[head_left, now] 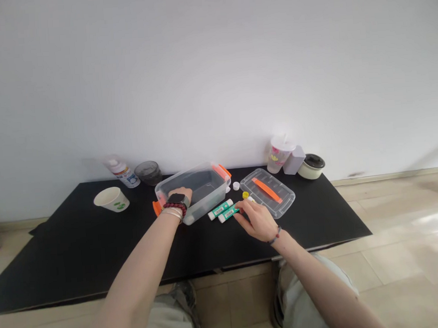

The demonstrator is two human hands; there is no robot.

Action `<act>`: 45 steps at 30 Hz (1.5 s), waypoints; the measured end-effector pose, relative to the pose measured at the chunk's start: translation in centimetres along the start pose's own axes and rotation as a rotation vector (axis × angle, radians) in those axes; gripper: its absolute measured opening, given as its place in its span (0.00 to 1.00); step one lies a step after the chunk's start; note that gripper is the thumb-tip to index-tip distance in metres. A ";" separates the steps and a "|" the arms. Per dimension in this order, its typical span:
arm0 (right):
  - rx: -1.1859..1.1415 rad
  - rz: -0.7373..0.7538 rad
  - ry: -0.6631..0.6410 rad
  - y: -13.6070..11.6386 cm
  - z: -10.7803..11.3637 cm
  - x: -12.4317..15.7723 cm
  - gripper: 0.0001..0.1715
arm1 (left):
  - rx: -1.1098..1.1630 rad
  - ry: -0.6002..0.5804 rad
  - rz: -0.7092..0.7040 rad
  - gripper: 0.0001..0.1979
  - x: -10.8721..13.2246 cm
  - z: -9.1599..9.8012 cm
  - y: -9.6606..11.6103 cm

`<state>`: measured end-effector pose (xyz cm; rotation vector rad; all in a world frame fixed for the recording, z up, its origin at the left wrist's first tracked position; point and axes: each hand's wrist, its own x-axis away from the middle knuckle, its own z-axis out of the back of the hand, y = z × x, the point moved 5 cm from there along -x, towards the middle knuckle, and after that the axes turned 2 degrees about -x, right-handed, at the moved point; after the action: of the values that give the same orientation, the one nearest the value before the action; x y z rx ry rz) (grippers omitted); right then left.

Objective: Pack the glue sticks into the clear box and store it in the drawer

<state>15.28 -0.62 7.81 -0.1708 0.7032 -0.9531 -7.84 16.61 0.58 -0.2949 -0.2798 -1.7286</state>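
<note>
Left hand (178,196) down over the near rim of a clear plastic storage box (205,187) with orange latches (220,171) — fingers blurred behind the box wall, so no telling whether clenched or holding anything. Right hand (256,222) loosely curled, fingertips (242,206) at the end of the nearer of two teal-and-white glue sticks (228,214), no firm grip to be sure of, just below a yellow cap (245,195). Other stick (219,210) alongside, close to the box. Best handling: a light pinch around the barrel — round, slim, apt to roll on the black desk (60,255). Just right, a clear lid (271,193) with an orange strip; between lid and box, a small white cap (236,186). Farther back, a paper cup (111,199), a spray can (122,173), a pink-printed plastic cup (278,156).
</note>
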 end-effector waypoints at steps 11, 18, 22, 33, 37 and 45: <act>0.109 -0.018 -0.069 1.1 -0.2 0.0 0.14 | -0.025 0.018 0.003 0.14 1.9 2.6 1.4; 0.312 -0.390 -0.144 7.6 0.9 0.1 0.08 | 0.241 0.590 -0.224 0.18 10.9 6.6 6.8; 0.351 -0.480 -0.282 10.1 -0.6 0.5 0.09 | 0.221 0.310 -0.453 0.14 14.9 2.6 10.2; 0.418 -0.179 -0.446 10.0 -6.9 0.0 0.21 | 0.288 0.238 -0.444 0.14 14.2 -3.4 10.7; 0.371 -0.123 -0.472 9.5 -7.1 -0.1 0.17 | 0.255 0.331 -0.474 0.15 13.0 -3.3 10.3; 0.336 -0.100 -0.582 7.4 -7.1 0.0 0.16 | 0.150 0.396 -0.492 0.23 13.1 -4.7 11.5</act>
<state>15.98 4.84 -0.79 -0.1760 -0.0028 -1.0371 1.05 0.96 0.99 0.2494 -0.1978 -2.1871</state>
